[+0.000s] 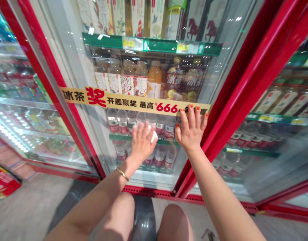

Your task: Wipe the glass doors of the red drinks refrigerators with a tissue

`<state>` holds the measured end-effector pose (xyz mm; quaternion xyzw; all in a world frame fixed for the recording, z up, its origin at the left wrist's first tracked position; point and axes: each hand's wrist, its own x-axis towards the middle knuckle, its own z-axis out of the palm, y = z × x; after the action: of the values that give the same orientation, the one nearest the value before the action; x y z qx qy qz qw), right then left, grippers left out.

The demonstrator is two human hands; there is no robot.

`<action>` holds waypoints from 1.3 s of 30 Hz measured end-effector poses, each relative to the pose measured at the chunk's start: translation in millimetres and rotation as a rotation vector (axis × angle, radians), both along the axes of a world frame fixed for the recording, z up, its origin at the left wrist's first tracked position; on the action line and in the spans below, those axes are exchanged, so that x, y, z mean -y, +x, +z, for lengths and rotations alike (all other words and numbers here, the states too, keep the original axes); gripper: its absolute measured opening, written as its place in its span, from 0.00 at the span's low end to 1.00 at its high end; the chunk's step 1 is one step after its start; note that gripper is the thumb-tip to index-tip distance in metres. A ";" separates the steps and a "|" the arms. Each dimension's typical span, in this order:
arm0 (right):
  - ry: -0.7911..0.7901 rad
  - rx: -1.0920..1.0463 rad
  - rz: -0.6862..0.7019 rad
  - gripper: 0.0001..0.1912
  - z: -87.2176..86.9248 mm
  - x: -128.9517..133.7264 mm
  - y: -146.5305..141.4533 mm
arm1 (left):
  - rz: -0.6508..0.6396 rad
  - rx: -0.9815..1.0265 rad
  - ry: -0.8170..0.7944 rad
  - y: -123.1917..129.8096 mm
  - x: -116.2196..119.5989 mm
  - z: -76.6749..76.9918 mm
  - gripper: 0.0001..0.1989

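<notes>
A glass cooler door with a red frame stands in front of me, and a yellow strip with printed characters runs across its glass. My right hand lies on the glass with fingers spread, its fingertips over the strip's right end. Lower and further left, my left hand, with a bracelet at the wrist, has a small white piece under its fingers, against the glass. What the white piece is cannot be made out. Behind the glass, rows of bottles stand on shelves.
Another cooler with drinks is on the left, and more bottles show behind glass on the right. A red box sits on the floor at the lower left. My knees are near the door's bottom edge.
</notes>
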<state>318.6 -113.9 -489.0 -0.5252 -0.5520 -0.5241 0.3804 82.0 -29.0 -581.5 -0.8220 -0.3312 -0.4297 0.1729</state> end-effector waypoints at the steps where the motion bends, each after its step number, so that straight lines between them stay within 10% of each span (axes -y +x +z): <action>1: 0.006 0.004 0.005 0.43 0.2 0.0 -0.1 | -0.076 -0.098 0.015 14.6 10.1 -10.1 0.31; 6: -0.046 -0.032 0.003 0.42 -1.4 -0.2 -0.7 | -0.131 -0.208 0.041 -34.7 18.5 -58.9 0.22; 10: -0.085 -0.034 -0.004 0.42 -0.9 0.6 -2.3 | 0.149 0.139 -0.002 -98.1 -19.2 -14.0 0.38; 14: -0.009 0.008 0.002 0.42 2.4 2.5 -4.1 | 0.191 0.201 0.072 -43.3 -21.3 33.4 0.42; 18: 0.007 0.029 0.011 0.43 4.1 3.2 -3.8 | -0.026 -0.159 0.347 13.1 8.9 -1.3 0.38; 22: 0.017 0.035 -0.008 0.44 4.4 2.8 -3.0 | -0.013 -0.117 0.404 -55.9 10.7 -37.2 0.40; 26: 0.016 0.053 -0.012 0.45 4.6 2.5 -3.3 | 0.172 0.128 0.337 -134.9 -18.1 5.2 0.44; 30: 0.033 0.046 -0.012 0.43 2.6 3.0 -1.7 | 0.231 0.351 0.132 -98.8 -31.7 41.4 0.44; 34: 0.023 0.048 0.007 0.43 1.1 2.4 0.0 | 0.087 0.080 0.175 -55.9 -25.2 -0.2 0.47; 37: 0.038 0.045 0.009 0.43 0.9 2.0 -0.4 | 0.098 0.049 0.185 -84.9 -20.7 -29.4 0.48; 39: 0.032 0.038 0.011 0.43 1.0 2.0 -1.5 | 0.185 0.129 0.139 -116.4 -25.8 -20.3 0.47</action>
<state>317.2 -115.9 -487.9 -0.5061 -0.5534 -0.5408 0.3810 -34.4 -3.2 -601.8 -0.7447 -0.3855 -0.4859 0.2465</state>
